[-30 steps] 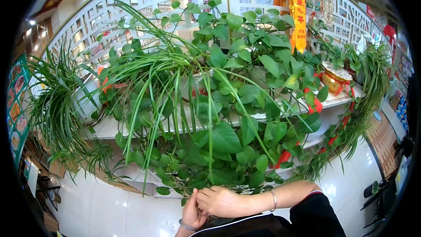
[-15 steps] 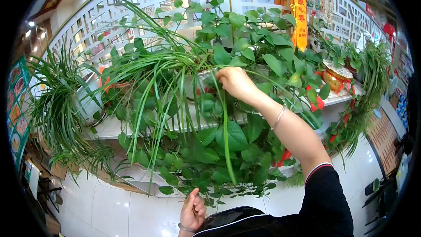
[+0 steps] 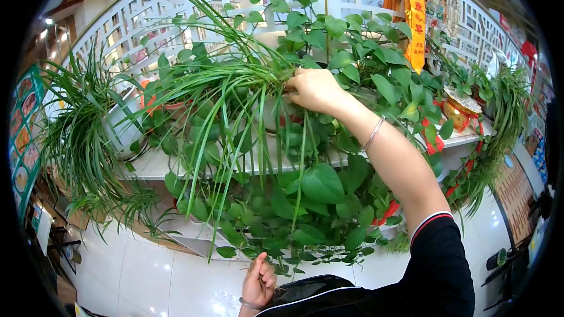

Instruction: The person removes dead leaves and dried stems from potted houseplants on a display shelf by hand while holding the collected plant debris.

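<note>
The fingers of the right hand (image 3: 318, 89), near the upper centre of the frame, are curled in among the leaf bases of a long-leaved plant (image 3: 258, 75); their tips are hidden, so whether they grip anything cannot be told. The left hand (image 3: 258, 282), at the bottom centre, has its fingers folded closed on what seem to be thin brownish strands (image 3: 278, 289). The step in hand appears to be handling single leaves at the plant's crown, and that calls for a light, precise pinch that leaves neighbouring blades alone. The plant's pale pot (image 3: 289, 110) sits just below the right hand, on a white tabletop (image 3: 155, 165), and broad-leaved vines (image 3: 322, 183) spill down the middle of the frame. A white pot (image 3: 123, 129) stands at the left and a golden container (image 3: 461, 108) at the right. Compared with half a second ago, the right hand is tucked closer to the crown and the whole view has shifted slightly; a second ago both hands were together at the bottom. The left hand remains low.
</note>
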